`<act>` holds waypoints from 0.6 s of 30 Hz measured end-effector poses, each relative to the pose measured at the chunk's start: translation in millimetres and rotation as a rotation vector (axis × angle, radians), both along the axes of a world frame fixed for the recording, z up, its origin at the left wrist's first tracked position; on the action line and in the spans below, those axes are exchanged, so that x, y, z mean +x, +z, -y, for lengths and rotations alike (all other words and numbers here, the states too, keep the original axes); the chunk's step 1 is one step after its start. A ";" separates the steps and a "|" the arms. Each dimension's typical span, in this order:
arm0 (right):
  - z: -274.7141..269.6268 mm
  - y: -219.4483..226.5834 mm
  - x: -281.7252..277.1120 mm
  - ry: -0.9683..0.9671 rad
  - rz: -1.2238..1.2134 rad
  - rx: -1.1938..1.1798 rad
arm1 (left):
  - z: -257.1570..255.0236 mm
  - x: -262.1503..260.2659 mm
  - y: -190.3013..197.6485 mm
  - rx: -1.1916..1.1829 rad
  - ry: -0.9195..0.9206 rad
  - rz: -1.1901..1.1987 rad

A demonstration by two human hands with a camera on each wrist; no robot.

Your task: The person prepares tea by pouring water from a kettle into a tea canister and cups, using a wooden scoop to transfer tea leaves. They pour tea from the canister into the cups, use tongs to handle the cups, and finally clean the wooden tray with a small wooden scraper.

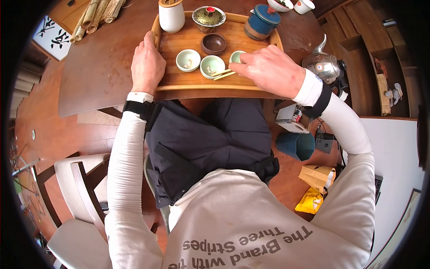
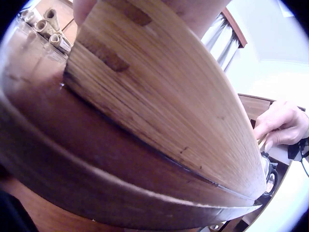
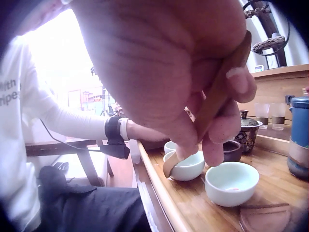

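Tongs (image 3: pixel 212 104) held in my right hand, tips at the middle cup

I grip the wooden tongs in my right hand (image 1: pixel 272 67), thumb and fingers curled round them above the near edge of the tray (image 1: pixel 179 80). Their two prongs reach the near right rim of the middle cup (image 1: pixel 211 65), one over the inside and the other along the outside; whether they squeeze the rim, I cannot tell.

My left hand (image 1: pixel 148 65) rests on the left side of the tray; how far its fingers curl round the edge, I cannot tell.

Two more pale green cups flank the middle one: the left cup (image 1: pixel 187 59) sits just beside it, and the right cup (image 1: pixel 236 56) is partly hidden under my right hand from above. Behind them stand a small dark bowl (image 1: pixel 213 44), a patterned lidded bowl (image 1: pixel 207 20), a white jar (image 1: pixel 172 19) and a blue pot (image 1: pixel 261 23). The tray lies on a brown table (image 1: pixel 98 76), with a metal kettle (image 1: pixel 319 67) off to the right.
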State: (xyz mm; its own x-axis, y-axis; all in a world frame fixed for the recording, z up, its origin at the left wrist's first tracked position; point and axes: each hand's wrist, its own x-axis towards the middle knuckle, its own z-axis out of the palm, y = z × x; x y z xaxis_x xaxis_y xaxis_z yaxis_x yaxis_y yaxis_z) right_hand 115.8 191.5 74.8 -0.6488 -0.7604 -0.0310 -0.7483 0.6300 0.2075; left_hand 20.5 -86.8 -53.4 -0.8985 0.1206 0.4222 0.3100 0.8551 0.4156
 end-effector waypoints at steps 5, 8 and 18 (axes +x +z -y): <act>-0.2 -6.2 -3.7 -0.020 0.005 0.004 | -0.6 -0.5 0.6 0.000 0.006 0.017; -5.0 -11.3 -4.9 -0.018 0.012 0.000 | -0.4 -1.3 -0.5 0.002 0.009 0.011; -20.4 12.3 -17.3 -0.136 0.145 -0.402 | 0.1 -2.1 -2.6 0.001 0.001 0.018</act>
State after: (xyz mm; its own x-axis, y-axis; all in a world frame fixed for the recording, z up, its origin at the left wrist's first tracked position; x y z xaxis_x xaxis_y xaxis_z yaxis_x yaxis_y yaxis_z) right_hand 98.5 211.8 87.0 -0.7543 -0.6388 0.1516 -0.6565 0.7336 -0.1754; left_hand 18.5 -86.9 -56.0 -0.9059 0.1191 0.4064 0.3016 0.8551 0.4218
